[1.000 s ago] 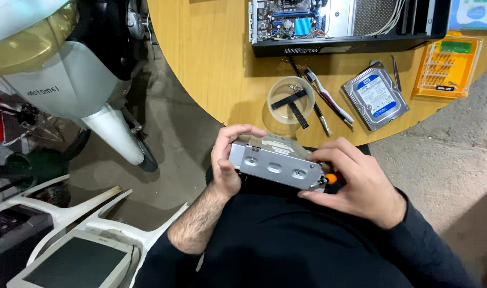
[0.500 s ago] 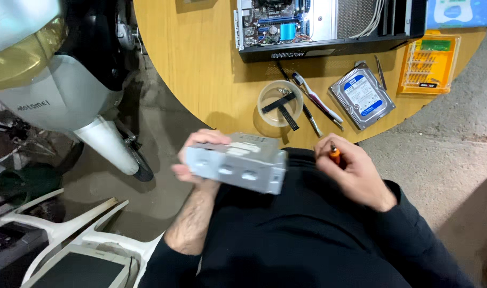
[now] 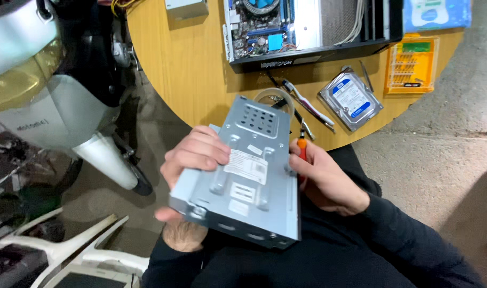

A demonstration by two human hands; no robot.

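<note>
Left hand grips the grey metal drive, fingers wrapped over its top face, thumb under the near-left corner. Drive is held up over the person's lap, tilted, flat side w/ white stickers toward the camera, just off the table edge. Right hand is closed around an orange-handled screwdriver, knuckles touching the drive's right side; the tip isn't visible.

On the round wooden table: open computer case w/ its board showing, a hard disk w/ blue label, pliers next to it, a clear round container partly hidden behind the drive, an orange bit set at the far right. Scooter stands to the left, white plastic chair below it.
</note>
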